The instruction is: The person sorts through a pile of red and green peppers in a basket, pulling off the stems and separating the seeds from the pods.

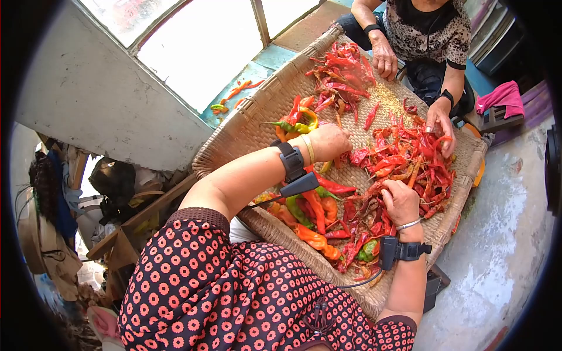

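A large woven basket tray (266,99) lies in front of me, bearing chili peppers in several heaps. My left hand (329,143) is closed above the tray's middle, beside green and yellow peppers (301,126); what its fingers hold, if anything, is hidden. Lower right, my right hand (402,203) has its fingers bent and pinched at a dried red chili pepper (374,192) on the edge of the dried heap (401,155). Fresh orange and red peppers (316,213) lie below my left wrist. Both my wrists carry strapped black devices.
Across the tray sits another person (430,35), one hand (440,123) on the dried heap and the other (383,58) near the far heap (342,70). Loose yellow seeds (385,100) lie between. A few peppers (240,90) rest on the blue sill; clutter (129,187) stands at left.
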Available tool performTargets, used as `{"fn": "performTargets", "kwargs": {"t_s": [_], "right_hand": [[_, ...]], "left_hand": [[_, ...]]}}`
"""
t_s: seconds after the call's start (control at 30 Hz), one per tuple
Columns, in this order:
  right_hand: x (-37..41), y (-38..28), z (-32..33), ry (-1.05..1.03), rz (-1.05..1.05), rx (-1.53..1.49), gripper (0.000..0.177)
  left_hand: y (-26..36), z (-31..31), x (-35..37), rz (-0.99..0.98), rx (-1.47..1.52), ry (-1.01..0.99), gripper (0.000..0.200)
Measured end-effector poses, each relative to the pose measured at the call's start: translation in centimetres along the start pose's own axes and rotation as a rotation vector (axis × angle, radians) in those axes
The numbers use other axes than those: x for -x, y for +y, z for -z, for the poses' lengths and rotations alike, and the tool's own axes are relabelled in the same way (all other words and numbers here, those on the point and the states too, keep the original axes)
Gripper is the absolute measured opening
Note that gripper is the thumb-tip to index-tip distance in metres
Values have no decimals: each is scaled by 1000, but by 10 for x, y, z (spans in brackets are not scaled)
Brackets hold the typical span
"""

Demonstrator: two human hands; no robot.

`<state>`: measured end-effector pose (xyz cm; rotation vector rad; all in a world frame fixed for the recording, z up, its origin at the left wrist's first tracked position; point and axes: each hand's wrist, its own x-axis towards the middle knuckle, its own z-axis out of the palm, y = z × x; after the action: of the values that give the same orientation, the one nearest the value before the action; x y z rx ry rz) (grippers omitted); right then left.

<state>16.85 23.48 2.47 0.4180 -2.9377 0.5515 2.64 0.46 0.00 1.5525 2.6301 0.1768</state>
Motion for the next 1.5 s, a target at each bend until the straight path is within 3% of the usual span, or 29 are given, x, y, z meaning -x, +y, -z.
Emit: {"fn": "performTargets", "kwargs": {"t_s": [0.23,0.37,0.9,1.1,1.17,1.23,1.3,1.4,1.5], "right_hand": [[-1,2,-1,30,14,-7,14],[-1,2,3,89,-15,-32,11],[0,8,4,145,-24,-39,8],[0,11,4,159,-36,-38,7],[0,11,5,165,-36,-41,8],[-2,10,5,165,-26,-35,8],[-2,7,7,163,-17,-29,8],[-3,-8,7,184,-5,-100,8],[-3,-22,-2,26,123,-82,14]], "left_hand": [[-1,2,-3,-11,-34,-4,11],[0,0,-1,-113,-28,94,10],[6,10,-6,-41,-188,-154,10],[28,39,-3,-92,-48,-25,10],[48,46,-2,-333,342,60,16],[69,43,1,-456,603,45,23],[65,35,2,-443,630,54,26],[31,24,-1,-45,224,24,20],[11,16,4,91,51,-93,23]]}}
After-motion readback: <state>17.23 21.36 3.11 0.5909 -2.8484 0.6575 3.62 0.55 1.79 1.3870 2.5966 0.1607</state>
